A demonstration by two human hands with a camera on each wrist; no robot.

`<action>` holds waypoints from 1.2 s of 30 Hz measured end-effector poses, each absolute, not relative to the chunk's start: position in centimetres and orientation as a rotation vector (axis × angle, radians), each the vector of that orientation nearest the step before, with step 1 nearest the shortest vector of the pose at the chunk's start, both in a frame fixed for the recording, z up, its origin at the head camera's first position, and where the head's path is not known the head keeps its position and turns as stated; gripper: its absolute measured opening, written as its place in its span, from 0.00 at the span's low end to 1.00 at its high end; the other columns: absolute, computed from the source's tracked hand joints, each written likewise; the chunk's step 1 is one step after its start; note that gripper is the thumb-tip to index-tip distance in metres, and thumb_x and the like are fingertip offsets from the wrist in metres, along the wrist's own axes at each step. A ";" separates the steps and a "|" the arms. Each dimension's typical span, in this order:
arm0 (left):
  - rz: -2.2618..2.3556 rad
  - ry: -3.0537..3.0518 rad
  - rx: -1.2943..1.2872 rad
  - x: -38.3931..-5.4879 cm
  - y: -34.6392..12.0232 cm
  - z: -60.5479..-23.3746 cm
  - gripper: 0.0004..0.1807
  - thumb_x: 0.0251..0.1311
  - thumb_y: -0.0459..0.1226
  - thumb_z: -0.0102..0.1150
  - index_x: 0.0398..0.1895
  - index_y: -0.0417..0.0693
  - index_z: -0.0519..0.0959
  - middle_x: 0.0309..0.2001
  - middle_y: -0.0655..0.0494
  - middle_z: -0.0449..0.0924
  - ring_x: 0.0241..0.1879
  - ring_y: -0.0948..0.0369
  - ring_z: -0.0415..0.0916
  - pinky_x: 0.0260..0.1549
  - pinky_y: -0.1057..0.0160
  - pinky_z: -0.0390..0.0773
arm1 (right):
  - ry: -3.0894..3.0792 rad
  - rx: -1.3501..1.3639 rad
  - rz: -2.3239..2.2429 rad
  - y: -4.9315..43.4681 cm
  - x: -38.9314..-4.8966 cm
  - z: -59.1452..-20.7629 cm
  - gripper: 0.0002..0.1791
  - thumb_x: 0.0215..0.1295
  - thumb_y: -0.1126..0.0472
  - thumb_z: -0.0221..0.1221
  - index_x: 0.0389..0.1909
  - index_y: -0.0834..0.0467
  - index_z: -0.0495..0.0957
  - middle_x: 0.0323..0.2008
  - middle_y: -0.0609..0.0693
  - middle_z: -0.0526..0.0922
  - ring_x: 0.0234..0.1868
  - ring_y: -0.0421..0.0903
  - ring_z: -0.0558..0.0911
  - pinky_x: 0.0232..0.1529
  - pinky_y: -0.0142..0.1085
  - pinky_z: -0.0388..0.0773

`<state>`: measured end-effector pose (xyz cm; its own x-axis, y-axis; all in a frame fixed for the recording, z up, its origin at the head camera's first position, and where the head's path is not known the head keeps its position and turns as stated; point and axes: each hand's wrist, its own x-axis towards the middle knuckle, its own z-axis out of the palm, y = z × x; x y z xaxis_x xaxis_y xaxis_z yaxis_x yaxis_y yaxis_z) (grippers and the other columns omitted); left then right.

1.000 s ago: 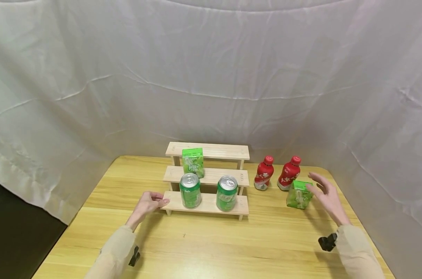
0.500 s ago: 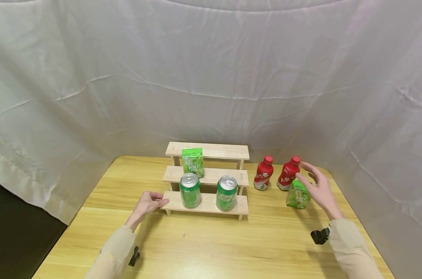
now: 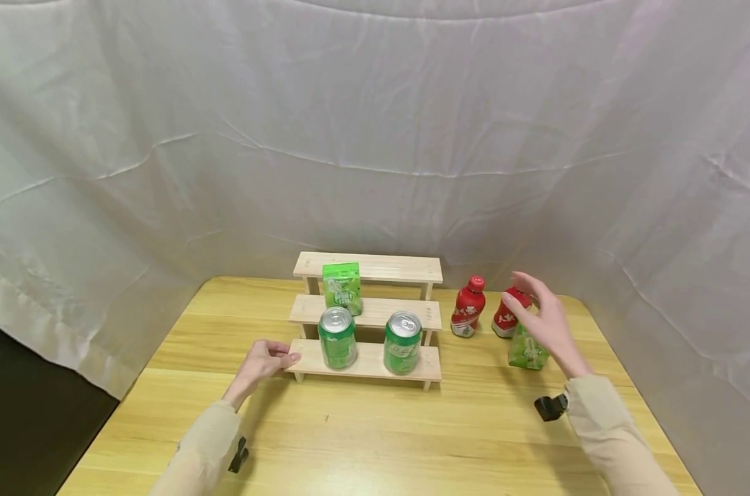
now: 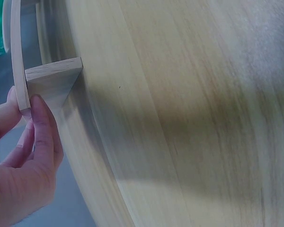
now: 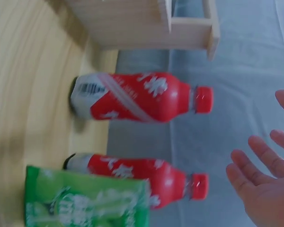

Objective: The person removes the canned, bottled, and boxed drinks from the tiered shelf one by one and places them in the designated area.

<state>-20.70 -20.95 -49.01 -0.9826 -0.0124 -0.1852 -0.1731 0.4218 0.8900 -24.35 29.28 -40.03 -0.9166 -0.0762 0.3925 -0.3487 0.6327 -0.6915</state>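
Note:
My left hand (image 3: pixel 264 362) pinches the left end of the bottom shelf of a three-step wooden rack (image 3: pixel 368 313); the left wrist view shows thumb and fingers (image 4: pixel 42 127) on either side of the board. My right hand (image 3: pixel 547 322) is raised with fingers spread and nothing in them, over a green drink carton (image 3: pixel 527 350) and a red bottle (image 3: pixel 505 320), partly hiding both in the head view. A second red bottle (image 3: pixel 468 307) stands left of it, beside the rack. In the right wrist view the hand (image 5: pixel 270 179) is apart from the bottle caps.
On the bottom shelf stand two green cans, a left can (image 3: pixel 337 339) and a right can (image 3: pixel 403 344). Another green carton (image 3: pixel 342 288) sits on the middle shelf, toward its left. Pale cloth (image 3: pixel 375 138) hangs behind the wooden table (image 3: pixel 375 434).
My right hand has moved left and away from me, from beside the green carton to over it and the right-hand red bottle. My left hand keeps its place on the rack.

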 end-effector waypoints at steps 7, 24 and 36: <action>1.602 2.516 -0.154 -20.8 -21.1 -49.1 0.24 0.62 0.33 0.66 0.52 0.19 0.74 0.41 0.34 0.84 0.33 0.63 0.80 0.40 0.59 0.85 | -2.537 0.402 1.232 27.0 -24.8 -38.6 0.31 0.73 0.55 0.59 0.72 0.63 0.64 0.67 0.68 0.71 0.68 0.66 0.72 0.69 0.54 0.71; 1.580 2.521 -0.184 -20.8 -21.0 -49.0 0.25 0.62 0.34 0.67 0.53 0.20 0.74 0.42 0.34 0.84 0.34 0.62 0.80 0.40 0.61 0.84 | -2.588 0.614 1.271 20.5 -26.1 -36.3 0.32 0.70 0.58 0.62 0.71 0.63 0.65 0.68 0.65 0.73 0.70 0.62 0.71 0.72 0.56 0.68; 1.561 2.527 -0.188 -20.7 -21.0 -48.8 0.25 0.63 0.35 0.67 0.54 0.20 0.74 0.43 0.33 0.84 0.36 0.62 0.80 0.42 0.60 0.84 | -2.617 0.810 1.297 15.6 -27.1 -35.1 0.31 0.68 0.59 0.63 0.69 0.64 0.67 0.67 0.64 0.74 0.70 0.60 0.71 0.72 0.56 0.68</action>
